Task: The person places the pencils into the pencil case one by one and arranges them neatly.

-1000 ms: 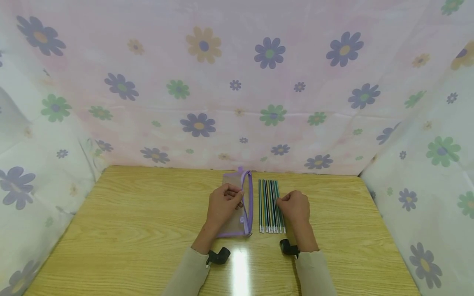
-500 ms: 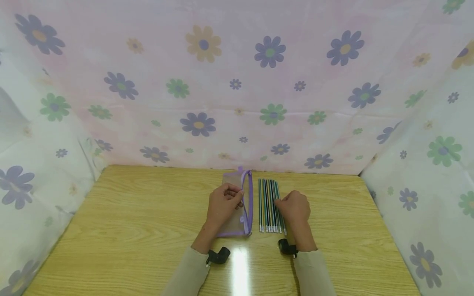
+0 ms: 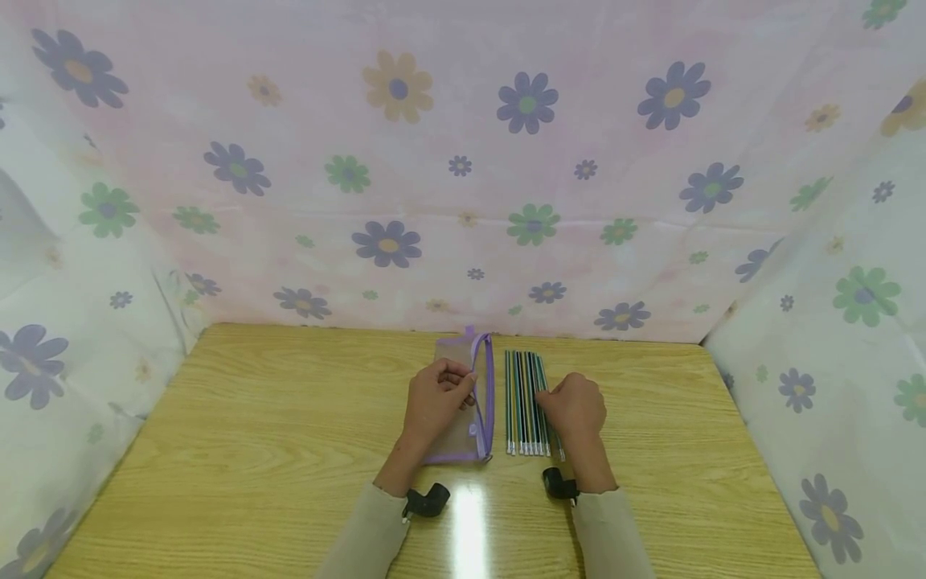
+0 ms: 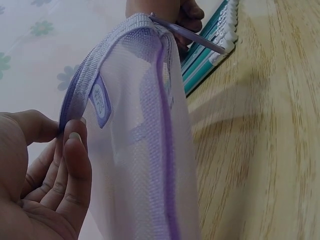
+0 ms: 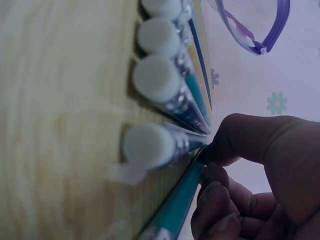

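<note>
My left hand (image 3: pixel 434 394) pinches the zipper edge of a purple-trimmed mesh pencil pouch (image 3: pixel 450 446). In the left wrist view, thumb and fingers grip the zipper tape, and the mouth of the pouch (image 4: pixel 130 115) gapes. Just right of the pouch lies a row of pencils (image 3: pixel 522 402), green, dark and yellow, with white erasers toward me. My right hand (image 3: pixel 579 406) pinches the outermost teal pencil (image 5: pixel 181 200) at the row's right end. Its eraser end is angled away from the others, and its middle is partly hidden by the fingers.
The wooden table (image 3: pixel 275 450) ends at a flowered cloth backdrop (image 3: pixel 463 273), with more cloth along both sides. A black wrist camera (image 3: pixel 428 500) sits at the left cuff and another black camera (image 3: pixel 559 484) at the right.
The right hand's fingertips have shifted slightly left onto the end pencil, whose eraser end has swung right, away from the row. The left hand and pouch stay as they were.
</note>
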The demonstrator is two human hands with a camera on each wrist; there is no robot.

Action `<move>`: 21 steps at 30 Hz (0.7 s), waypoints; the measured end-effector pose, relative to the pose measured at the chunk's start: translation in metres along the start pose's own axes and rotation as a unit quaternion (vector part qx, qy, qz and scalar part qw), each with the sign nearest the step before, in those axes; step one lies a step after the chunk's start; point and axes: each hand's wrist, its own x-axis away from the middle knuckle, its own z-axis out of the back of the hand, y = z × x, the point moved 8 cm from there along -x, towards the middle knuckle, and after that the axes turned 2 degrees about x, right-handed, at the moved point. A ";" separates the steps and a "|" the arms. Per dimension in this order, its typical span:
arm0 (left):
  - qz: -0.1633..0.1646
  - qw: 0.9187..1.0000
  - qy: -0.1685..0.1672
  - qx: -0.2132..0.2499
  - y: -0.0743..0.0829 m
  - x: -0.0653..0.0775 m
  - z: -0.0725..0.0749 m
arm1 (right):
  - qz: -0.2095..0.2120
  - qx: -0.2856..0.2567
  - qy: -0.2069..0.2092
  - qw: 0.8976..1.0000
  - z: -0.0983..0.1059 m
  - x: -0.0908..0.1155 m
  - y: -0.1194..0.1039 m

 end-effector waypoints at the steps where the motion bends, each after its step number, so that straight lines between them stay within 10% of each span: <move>1: 0.001 1.000 0.000 0.001 0.000 0.000 0.000 | 0.000 0.003 0.000 1.000 0.000 0.000 0.000; 21: 0.002 1.000 -0.004 0.008 -0.001 -0.001 0.000 | 0.002 -0.060 -0.010 0.998 0.011 0.002 0.001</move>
